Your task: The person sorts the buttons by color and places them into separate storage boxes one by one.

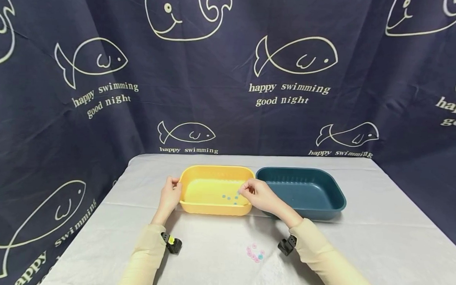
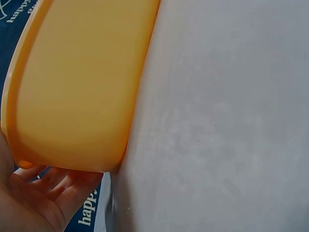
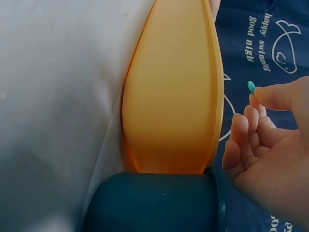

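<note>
- Head view: On the table covered in pale grey cloth, an oblong yellow tray with rounded corners lies with its long axis left to right, parallel to the table's far edge. The left hand grips the rim at its left end. The right hand is above its near right corner, where small round blue discs lie inside. A dark teal oblong tray stands just beside it, similarly aligned. Small pink discs and one blue disc lie toward the viewer from the yellow tray's near right corner.
- Left wrist view: The left fingers are set against the yellow tray's end, beneath the rim.
- Right wrist view: Thumb and forefinger pinch a single glossy blue disc, seen nearly edge-on, its long axis steep and tipped slightly left at the top; the remaining fingers are loosely curled.
</note>
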The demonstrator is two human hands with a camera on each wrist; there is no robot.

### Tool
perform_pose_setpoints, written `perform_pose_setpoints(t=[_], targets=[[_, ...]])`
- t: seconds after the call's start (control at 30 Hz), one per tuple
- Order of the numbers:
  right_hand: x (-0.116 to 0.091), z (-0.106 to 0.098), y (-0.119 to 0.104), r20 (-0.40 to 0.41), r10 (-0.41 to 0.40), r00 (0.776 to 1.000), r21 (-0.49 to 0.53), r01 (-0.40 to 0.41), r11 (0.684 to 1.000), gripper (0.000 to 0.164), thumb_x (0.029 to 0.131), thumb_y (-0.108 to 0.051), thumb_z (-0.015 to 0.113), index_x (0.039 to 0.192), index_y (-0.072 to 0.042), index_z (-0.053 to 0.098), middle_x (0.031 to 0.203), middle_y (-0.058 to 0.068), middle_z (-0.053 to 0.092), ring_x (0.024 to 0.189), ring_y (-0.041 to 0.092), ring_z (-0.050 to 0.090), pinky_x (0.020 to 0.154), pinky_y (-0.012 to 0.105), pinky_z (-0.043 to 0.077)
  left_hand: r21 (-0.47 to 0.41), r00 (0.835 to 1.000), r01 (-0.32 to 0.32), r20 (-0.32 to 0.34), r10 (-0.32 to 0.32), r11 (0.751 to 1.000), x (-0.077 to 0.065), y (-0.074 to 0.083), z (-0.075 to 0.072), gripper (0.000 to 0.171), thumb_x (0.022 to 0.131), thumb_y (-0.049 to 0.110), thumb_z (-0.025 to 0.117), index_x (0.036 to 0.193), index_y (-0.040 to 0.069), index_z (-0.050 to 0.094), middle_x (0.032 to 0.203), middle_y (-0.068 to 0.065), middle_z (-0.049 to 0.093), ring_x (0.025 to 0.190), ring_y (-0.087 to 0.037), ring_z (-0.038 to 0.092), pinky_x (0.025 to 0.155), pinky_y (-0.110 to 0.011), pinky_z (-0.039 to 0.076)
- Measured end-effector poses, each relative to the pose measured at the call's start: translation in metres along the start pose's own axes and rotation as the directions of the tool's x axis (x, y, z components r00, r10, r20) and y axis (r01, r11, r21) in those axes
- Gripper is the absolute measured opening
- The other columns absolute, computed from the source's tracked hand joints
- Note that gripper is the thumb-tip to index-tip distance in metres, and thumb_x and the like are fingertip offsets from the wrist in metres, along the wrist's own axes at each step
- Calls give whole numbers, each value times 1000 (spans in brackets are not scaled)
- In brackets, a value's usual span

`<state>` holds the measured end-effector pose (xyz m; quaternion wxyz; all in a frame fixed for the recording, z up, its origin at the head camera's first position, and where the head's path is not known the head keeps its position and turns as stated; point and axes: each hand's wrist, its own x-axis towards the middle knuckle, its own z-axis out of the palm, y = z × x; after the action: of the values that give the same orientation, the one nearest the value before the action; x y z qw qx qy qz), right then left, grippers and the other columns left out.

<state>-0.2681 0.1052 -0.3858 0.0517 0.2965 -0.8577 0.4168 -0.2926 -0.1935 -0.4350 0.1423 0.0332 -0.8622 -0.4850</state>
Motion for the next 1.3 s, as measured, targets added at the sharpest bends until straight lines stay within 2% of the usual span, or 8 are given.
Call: perform_pose_setpoints(t=[0.23,0.6,1.07,1.3], targets=[[11,2,6,8,26,1000,3,-26,1000,14,92,-12,56,81,-4,59,74,2,53,67,12,46,63,23,42,0,1000,2,8,-2,1000,1,1,-1,23,96,12,39,112,-3,46,116,-29,56,105,-40,57,86,-49,49],[27,5,13,15,72,997,-50,-71,996,15,92,-13,56,80,-5,59,74,4,53,62,12,43,61,24,38,2,1000,-5,-2,5,1000,2,-1,1,21,96,9,39,111,-4,46,117,-30,56,104,-41,57,86,-49,49],[46,14,22,24,81,996,-146,-76,986,14,92,-9,54,80,-4,59,83,7,59,70,13,47,71,27,43,-16,1000,6,4,-6,1000,3,0,1,23,95,9,40,112,-4,47,120,-31,55,108,-42,57,90,-49,48],[52,22,27,8,54,999,-218,-51,975,11,89,-8,55,85,-1,63,84,7,61,72,14,50,68,27,46,-11,1000,6,7,-6,1000,2,0,1,22,95,10,40,112,-3,47,120,-31,55,104,-40,58,86,-48,49]])
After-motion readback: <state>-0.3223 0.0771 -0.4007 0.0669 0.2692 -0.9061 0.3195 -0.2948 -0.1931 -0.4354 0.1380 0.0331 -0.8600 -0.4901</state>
